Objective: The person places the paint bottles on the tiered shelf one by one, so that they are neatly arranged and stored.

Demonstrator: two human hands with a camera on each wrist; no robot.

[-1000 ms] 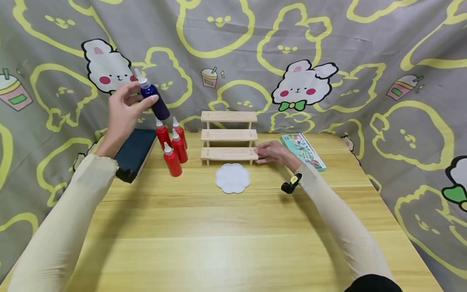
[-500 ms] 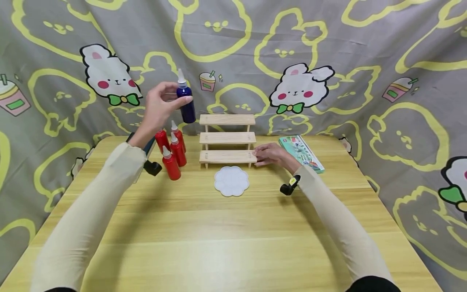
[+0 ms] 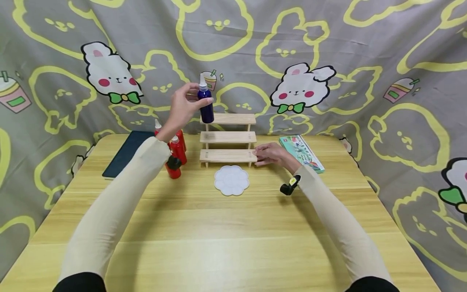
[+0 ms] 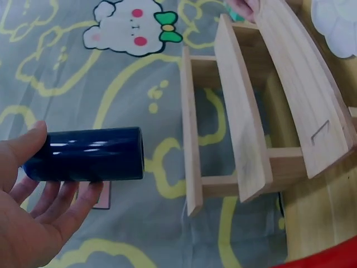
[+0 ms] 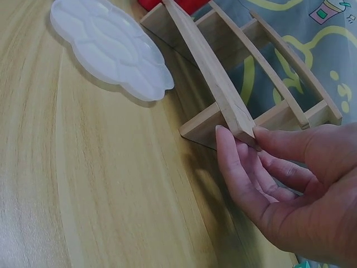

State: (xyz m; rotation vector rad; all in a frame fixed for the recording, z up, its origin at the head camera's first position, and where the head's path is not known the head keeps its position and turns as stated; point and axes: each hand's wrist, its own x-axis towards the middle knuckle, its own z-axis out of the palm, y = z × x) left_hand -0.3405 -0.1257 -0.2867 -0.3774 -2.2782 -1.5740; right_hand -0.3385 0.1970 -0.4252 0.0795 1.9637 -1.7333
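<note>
My left hand (image 3: 184, 106) holds a dark blue squeeze bottle (image 3: 206, 106) with a white pointed cap, thumb on one side and fingers on the other. The bottle is upright and overlaps the left end of the top shelf in the head view. In the left wrist view the blue bottle (image 4: 89, 155) is apart from the three-tier wooden stand (image 4: 242, 111). My right hand (image 5: 301, 178) pinches the right end of the stand's lowest shelf (image 5: 215, 84) between thumb and fingers. Several red squeeze bottles (image 3: 178, 150) stand left of the stand, partly hidden by my left arm.
A white flower-shaped palette (image 3: 231, 180) lies in front of the stand. To its right is a green illustrated box (image 3: 301, 154). A dark flat book-like object (image 3: 127, 152) lies at the left on the wooden table (image 3: 233, 235). A patterned curtain (image 3: 233, 48) hangs behind.
My left hand has carried the blue bottle rightward, from above the red bottles to the stand's left end, and the bottle has turned from tilted to upright. My right hand stays on the stand.
</note>
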